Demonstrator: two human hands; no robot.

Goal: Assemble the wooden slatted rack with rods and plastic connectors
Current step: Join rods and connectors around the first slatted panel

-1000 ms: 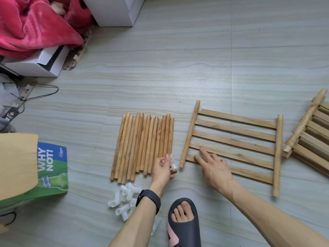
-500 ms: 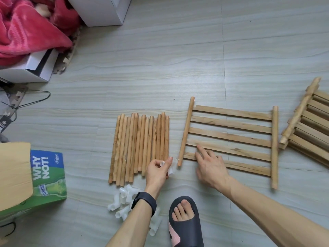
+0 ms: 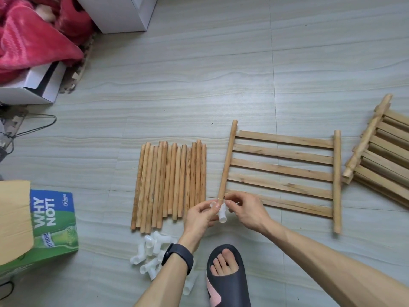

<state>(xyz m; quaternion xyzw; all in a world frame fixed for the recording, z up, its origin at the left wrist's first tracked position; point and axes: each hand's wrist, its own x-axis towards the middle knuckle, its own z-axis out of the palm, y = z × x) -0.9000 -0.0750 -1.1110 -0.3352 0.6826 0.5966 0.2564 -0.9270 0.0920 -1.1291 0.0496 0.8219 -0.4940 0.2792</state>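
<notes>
On the head camera I see both hands meeting on one white plastic connector [image 3: 222, 214]. The left hand [image 3: 200, 214] pinches it between thumb and fingers, and the right hand [image 3: 246, 210] pinches its other side with curled fingers. The connector sits right at the near end of the left rail of the slatted panel [image 3: 283, 169], which lies flat beyond the right hand. Loose rods [image 3: 170, 180] lie side by side beyond the left hand, and spare connectors [image 3: 152, 251] are heaped beside the left wrist. Stacked panels [image 3: 380, 156] lie well right of the right hand.
</notes>
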